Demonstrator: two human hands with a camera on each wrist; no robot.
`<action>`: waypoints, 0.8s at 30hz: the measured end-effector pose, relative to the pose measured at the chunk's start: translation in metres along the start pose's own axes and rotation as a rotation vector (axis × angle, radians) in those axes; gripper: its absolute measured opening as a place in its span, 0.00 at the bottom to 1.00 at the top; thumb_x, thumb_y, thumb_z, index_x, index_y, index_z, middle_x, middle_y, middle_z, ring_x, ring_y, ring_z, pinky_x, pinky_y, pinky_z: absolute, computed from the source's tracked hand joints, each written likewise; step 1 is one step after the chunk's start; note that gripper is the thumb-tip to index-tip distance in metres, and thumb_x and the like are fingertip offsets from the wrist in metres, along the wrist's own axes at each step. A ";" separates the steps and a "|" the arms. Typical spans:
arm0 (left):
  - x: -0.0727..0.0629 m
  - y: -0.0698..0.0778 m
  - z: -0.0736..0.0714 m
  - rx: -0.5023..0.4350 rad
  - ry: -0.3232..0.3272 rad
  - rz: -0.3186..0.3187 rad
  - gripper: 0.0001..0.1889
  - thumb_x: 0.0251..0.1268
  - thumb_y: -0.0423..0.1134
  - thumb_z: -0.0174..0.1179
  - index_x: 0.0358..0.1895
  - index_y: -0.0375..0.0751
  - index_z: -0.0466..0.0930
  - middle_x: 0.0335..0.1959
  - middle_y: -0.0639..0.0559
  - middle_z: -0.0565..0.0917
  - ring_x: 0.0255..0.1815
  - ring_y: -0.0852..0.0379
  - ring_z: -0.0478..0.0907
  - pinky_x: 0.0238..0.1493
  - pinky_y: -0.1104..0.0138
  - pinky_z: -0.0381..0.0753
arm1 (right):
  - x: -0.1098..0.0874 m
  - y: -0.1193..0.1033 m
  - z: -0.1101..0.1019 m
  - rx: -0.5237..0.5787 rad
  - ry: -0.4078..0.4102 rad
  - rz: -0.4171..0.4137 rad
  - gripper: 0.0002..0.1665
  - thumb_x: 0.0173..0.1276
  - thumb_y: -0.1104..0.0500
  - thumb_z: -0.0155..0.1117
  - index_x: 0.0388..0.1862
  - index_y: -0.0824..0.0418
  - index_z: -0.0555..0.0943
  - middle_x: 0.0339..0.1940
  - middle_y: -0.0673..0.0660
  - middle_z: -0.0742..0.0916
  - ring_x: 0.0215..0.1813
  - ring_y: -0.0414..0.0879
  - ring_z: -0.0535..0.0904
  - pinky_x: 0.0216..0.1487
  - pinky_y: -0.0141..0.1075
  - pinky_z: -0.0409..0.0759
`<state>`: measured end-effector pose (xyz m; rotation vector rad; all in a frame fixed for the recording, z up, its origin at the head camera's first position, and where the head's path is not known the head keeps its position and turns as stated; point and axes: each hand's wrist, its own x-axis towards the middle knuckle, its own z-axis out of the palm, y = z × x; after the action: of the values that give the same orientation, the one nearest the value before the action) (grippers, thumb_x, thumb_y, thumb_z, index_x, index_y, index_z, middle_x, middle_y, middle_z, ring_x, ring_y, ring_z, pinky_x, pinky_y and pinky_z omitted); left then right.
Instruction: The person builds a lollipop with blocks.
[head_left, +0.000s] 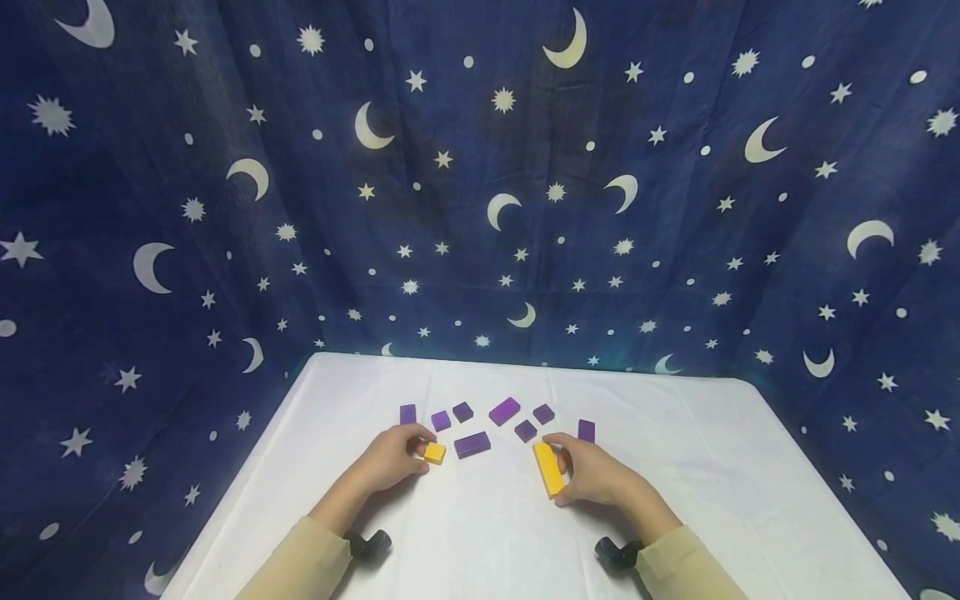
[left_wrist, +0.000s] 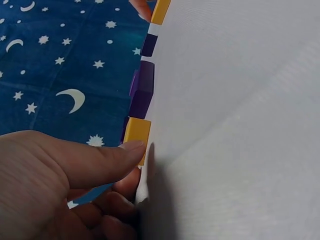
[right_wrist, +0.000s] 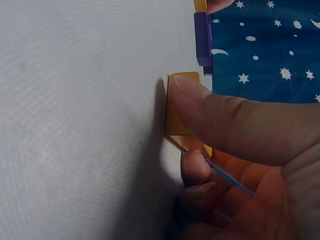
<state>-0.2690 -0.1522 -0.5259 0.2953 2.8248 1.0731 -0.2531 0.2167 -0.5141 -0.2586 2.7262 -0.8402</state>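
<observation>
In the head view my left hand [head_left: 388, 457] pinches a short yellow block [head_left: 435, 453] between thumb and fingers. The left wrist view shows the thumb pressed on that block [left_wrist: 136, 131] just above the white cloth. My right hand [head_left: 592, 473] grips a long yellow block [head_left: 548, 469] by its two ends, thumb on the near end. A long purple block [head_left: 472, 445] lies between the hands. Beyond my left fingers is a purple block [head_left: 407, 413], partly hidden by the hand; another purple block [head_left: 587, 430] lies just behind my right hand.
Farther back on the white table [head_left: 487, 542] lie a brighter purple block [head_left: 504, 411] and several small purple squares, among them one on the left [head_left: 440, 421] and one on the right [head_left: 526, 431]. A dark blue curtain [head_left: 450, 225] with moons and stars surrounds the table.
</observation>
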 end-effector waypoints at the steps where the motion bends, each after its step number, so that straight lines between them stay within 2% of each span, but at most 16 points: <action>1: 0.000 0.000 0.000 0.002 0.003 -0.003 0.21 0.53 0.34 0.80 0.52 0.52 0.89 0.34 0.59 0.81 0.41 0.57 0.76 0.53 0.53 0.78 | 0.000 0.000 0.000 0.006 0.002 -0.003 0.58 0.42 0.62 0.93 0.75 0.51 0.76 0.36 0.51 0.80 0.39 0.45 0.76 0.44 0.39 0.76; 24: 0.000 0.000 0.003 -0.025 0.034 -0.027 0.14 0.57 0.34 0.78 0.44 0.51 0.87 0.32 0.58 0.81 0.39 0.57 0.75 0.48 0.58 0.74 | -0.006 0.000 0.005 0.063 0.038 -0.008 0.57 0.41 0.63 0.93 0.73 0.54 0.76 0.34 0.51 0.80 0.36 0.45 0.75 0.43 0.39 0.75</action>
<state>-0.2682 -0.1508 -0.5282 0.2378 2.8344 1.1174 -0.2458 0.2161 -0.5169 -0.2432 2.7304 -0.9402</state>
